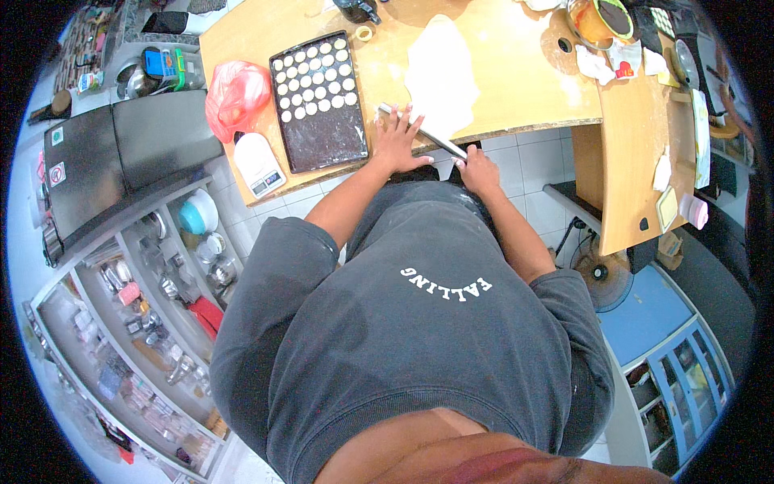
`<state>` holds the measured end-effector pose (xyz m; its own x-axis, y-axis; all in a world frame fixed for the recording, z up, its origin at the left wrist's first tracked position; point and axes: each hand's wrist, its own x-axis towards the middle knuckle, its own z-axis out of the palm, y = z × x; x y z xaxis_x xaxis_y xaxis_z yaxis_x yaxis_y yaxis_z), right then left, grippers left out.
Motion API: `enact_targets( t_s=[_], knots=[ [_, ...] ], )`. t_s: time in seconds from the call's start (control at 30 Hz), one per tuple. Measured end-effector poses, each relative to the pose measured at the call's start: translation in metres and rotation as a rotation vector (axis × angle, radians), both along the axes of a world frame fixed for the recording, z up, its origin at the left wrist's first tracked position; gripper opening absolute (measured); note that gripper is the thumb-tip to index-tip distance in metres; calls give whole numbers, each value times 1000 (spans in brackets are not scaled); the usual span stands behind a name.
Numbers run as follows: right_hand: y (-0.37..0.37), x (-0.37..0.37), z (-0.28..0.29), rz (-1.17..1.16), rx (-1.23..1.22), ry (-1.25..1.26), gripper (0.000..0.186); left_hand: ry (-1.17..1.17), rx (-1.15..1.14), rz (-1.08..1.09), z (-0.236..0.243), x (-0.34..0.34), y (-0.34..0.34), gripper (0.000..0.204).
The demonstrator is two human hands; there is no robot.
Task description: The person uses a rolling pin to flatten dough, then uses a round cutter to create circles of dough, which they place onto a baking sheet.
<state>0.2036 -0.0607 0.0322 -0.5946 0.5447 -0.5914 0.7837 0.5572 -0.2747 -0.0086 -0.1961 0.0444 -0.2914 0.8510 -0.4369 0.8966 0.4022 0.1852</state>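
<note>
A metal rolling pin (442, 143) lies slantwise across the front edge of the wooden table, just below a pale sheet of dough (442, 77). My left hand (395, 145) rests over the pin's far-left end with its fingers spread. At the pin's near-right end my right hand (481, 172) has its fingers wrapped round it. To the left of my left hand is a dark baking tray (326, 141) bearing rows of small round dough pieces (313, 78); its near part is bare. A small ring-shaped cutter (364, 33) sits beyond the tray's upper right corner.
A white kitchen scale (258, 165) and a red plastic bag (237, 98) flank the tray's left side. At the far right stand a bowl of orange contents (595, 24) and crumpled white wrappers (595, 66). A fan (601, 274) stands below the table's right wing.
</note>
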Motion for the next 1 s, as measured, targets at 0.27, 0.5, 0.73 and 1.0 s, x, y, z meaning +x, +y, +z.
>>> enact_targets(
  t_s=[0.27,0.5,0.73,1.0],
  knots=[
    [8,14,-12,-73,437,120,67,29,38,102,-2,-10,67,108],
    [23,-2,-22,-29,459,268,70,39,203,185,-26,-13,90,93],
    [81,-28,-11,18,434,231,67,85,290,238,-33,-28,121,84],
    [129,-55,-13,114,374,248,66,101,332,338,-28,-50,153,82]
  ],
)
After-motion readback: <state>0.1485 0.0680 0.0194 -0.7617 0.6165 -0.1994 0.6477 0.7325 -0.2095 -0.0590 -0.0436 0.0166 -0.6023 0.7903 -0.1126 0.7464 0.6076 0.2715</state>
